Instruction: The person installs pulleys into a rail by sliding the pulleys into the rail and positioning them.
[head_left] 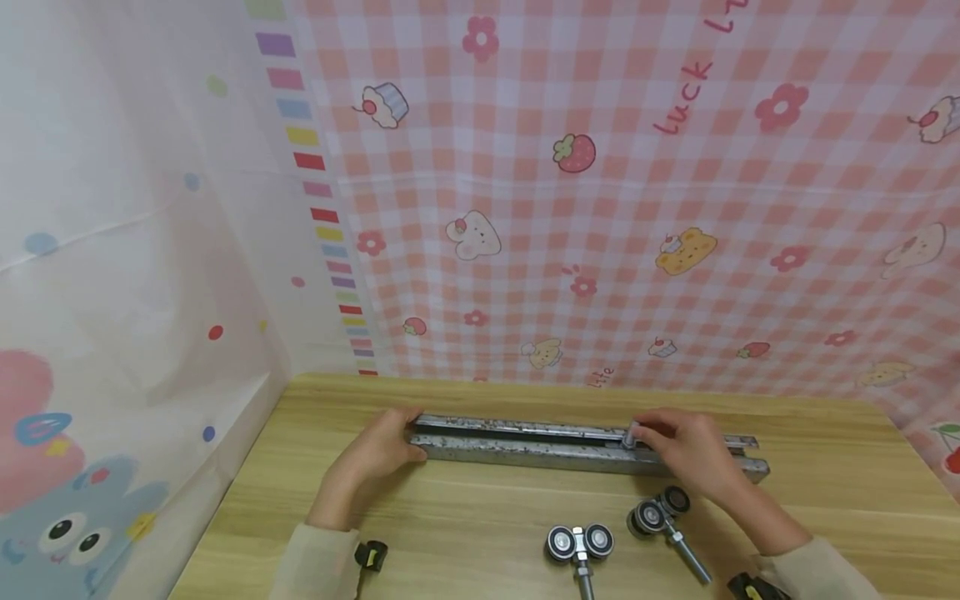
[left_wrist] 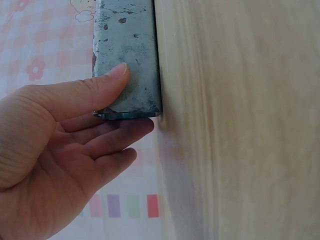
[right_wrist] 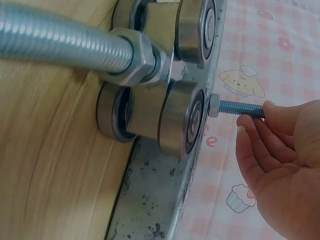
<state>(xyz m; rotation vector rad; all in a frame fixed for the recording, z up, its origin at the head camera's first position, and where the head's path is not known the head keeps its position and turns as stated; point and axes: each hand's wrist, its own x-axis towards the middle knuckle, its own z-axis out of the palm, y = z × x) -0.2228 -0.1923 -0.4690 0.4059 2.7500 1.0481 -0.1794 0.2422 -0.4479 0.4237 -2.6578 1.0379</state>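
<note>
Wood-grain tabletop (head_left: 465,517); metal rail (head_left: 517,452) lying across lower centre, head view. Left hand (head_left: 380,446) gripping the rail's left end; right hand (head_left: 692,450) pinching a threaded bolt (right_wrist: 241,108) at the rail, right of centre. Two roller trolleys (head_left: 579,542) resting lower right.

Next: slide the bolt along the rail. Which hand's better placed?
Likely the right hand: it pinches the threaded bolt. The left hand grips the left end of the slotted metal rail, well away from the bolt.
</note>
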